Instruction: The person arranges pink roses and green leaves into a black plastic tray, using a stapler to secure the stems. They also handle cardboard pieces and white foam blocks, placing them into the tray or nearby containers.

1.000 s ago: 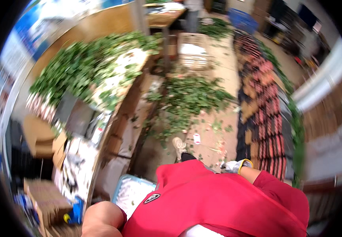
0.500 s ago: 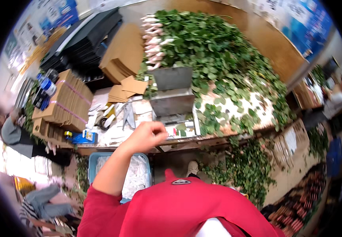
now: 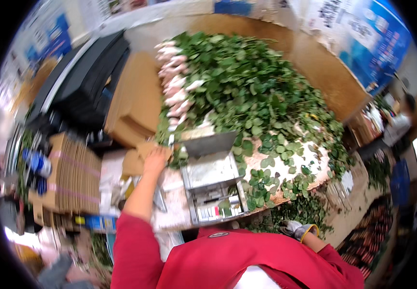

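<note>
My bare left hand (image 3: 155,161) reaches over the table onto small flat cardboard pieces (image 3: 132,164). Its fingers are bent over one piece and look closed on it. My right hand (image 3: 296,230) wears a grey-white glove with a yellow cuff and hangs low by the table's front edge; its fingers are too small and blurred to read. Between the two hands stands a metal box (image 3: 211,174) with a raised plate and small items in its front compartment. Beyond it lies a big heap of leafy green stems (image 3: 251,82), with pale wrapped ends (image 3: 172,82) along its left side.
Bundled cardboard (image 3: 73,176) stands at the left, with a blue box (image 3: 100,222) before it. Tall cardboard sheets (image 3: 133,101) and black stacked sheets (image 3: 85,82) stand behind. Cut leaves (image 3: 285,214) litter the floor. Another person (image 3: 401,123) is at far right.
My left hand has moved forward from beside the metal box onto the cardboard pieces. My gloved right hand has come into view at lower right. The view has shifted.
</note>
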Motion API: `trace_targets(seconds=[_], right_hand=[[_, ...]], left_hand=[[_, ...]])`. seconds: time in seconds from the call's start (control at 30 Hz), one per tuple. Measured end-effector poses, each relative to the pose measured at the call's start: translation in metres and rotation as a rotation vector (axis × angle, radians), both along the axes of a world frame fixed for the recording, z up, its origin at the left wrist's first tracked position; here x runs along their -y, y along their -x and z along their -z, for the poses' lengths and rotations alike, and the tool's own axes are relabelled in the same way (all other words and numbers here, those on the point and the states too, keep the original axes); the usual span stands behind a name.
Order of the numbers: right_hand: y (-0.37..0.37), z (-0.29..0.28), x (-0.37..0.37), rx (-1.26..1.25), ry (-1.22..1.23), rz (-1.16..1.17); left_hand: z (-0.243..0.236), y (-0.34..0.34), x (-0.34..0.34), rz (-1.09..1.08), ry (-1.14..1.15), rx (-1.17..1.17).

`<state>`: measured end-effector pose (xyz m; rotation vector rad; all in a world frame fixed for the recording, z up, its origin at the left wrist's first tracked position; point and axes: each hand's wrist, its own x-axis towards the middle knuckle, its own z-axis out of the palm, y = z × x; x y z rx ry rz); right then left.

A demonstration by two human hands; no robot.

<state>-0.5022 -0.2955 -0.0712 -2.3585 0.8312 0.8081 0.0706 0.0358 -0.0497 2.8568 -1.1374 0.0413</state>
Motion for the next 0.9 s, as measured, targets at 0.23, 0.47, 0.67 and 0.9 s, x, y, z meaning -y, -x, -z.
trace_targets(seconds=[0.23,0.47,0.67,0.9], right_hand=[[-0.154,-0.172,-0.036,0.351,0.064,-0.267],[-0.376,-0.287,-0.161,1.067,-0.259,-0.412],[-0.423,-0.237,-0.151,1.060,-0.518,-0.158],[-0.428,-0.240,-0.086,0.741,-0.993,0.257]], left_hand=[[-0.154,0.049,-0.082,-0.017,0.775,0.046],[-0.191,0.098,-0.046,0.378,0.974,0.045],[-0.145,0.071,-0.106,-0.021,0.691,-0.069],[-0.159,0.090,-0.160,-0.068,-0.059,-0.286]])
